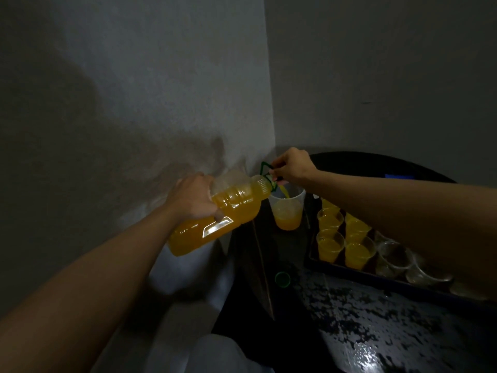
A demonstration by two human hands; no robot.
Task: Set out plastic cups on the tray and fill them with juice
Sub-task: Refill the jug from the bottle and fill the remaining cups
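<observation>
The left hand (193,197) grips the clear plastic bottle of orange juice (228,215), the right hand (293,165) pinches its green neck loop (265,168), pouring into a translucent jug (289,208) beside the dark tray (336,268) of small plastic cups (329,244) (some empty), where overtipping could splash the desk (363,319).

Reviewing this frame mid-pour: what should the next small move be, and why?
Probably hold the tilt a moment more before righting the juice bottle. The left hand grips its body, the right hand pinches the green handle, and the stream lands in the large translucent cup, which looks under half full. Several clear cups on the tray stand empty.
</observation>
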